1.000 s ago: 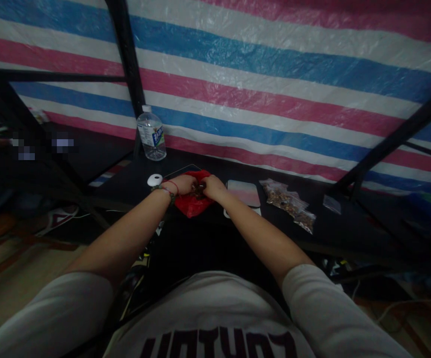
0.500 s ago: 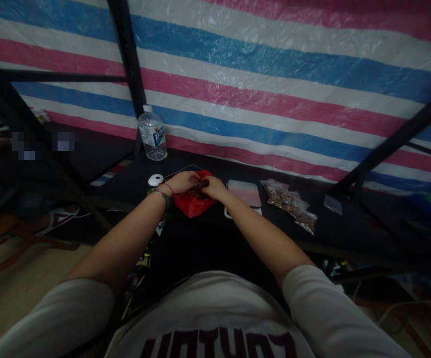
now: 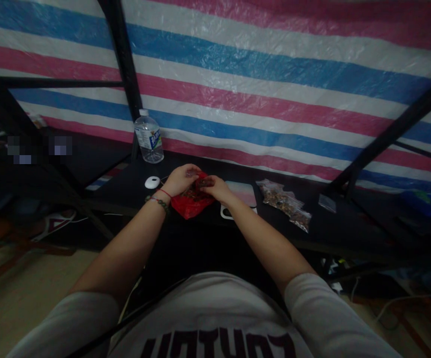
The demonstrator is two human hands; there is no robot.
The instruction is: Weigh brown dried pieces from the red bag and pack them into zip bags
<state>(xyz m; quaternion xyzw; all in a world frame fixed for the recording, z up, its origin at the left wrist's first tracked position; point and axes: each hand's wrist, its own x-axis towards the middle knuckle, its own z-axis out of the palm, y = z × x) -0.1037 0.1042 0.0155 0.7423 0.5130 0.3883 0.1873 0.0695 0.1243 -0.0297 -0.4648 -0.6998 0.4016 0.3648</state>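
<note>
We have left hand (image 3: pixel 182 180) and right hand (image 3: pixel 216 188) at the red bag (image 3: pixel 188 207), likely propping it open; can't tell either grip.

room behind red bag (image 3: pixel 189 208) — bottle (image 3: pixel 149 138) blocks left

Left hand (image 3: pixel 181 180), fingers bent inward | right hand (image 3: pixel 215 189), fingers toward left | forearms (image 3: pixel 124 246), bare, extended, converging

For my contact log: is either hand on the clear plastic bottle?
No, the left hand and right hand are both at the red plastic bag.
</note>
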